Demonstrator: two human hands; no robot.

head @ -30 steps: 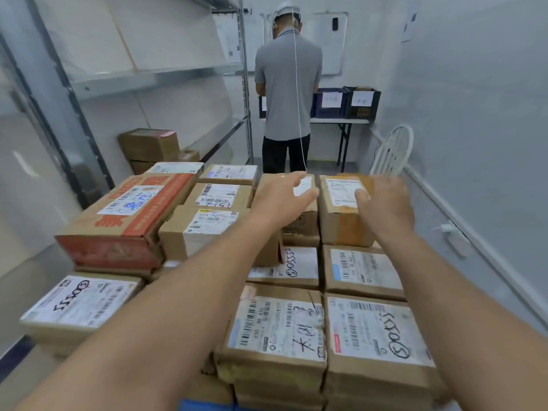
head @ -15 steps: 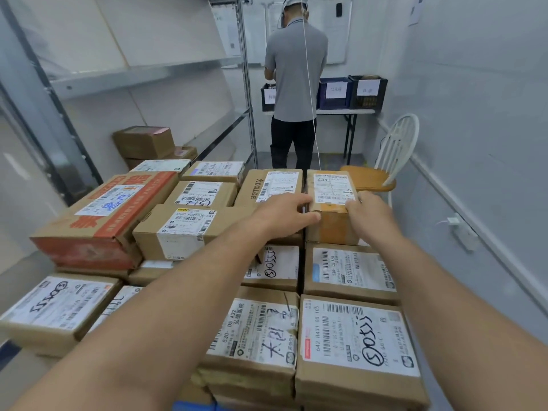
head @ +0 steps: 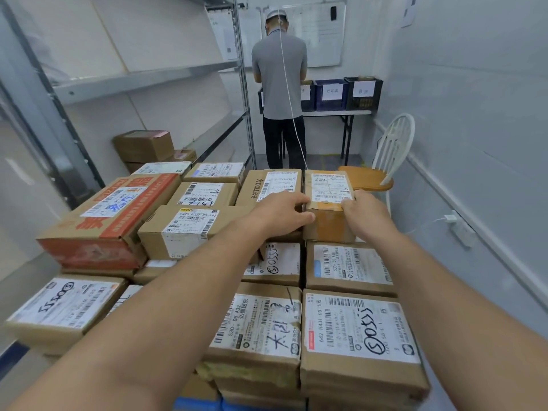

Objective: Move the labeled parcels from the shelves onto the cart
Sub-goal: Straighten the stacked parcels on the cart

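Upper centre of frame: our left grip and right grip, outstretched second ago, now clasp small brown white-labelled cardboard parcel by its sides; we judge placement nearly finished.

Two bare arms and hands, seen from the wearer's own head.
The left forearm and right forearm are uncovered from the lower edge of the view to the wrists, drawn broad near the camera by the wide lens. The left hand and right hand are bare, their backs and knuckles showing.
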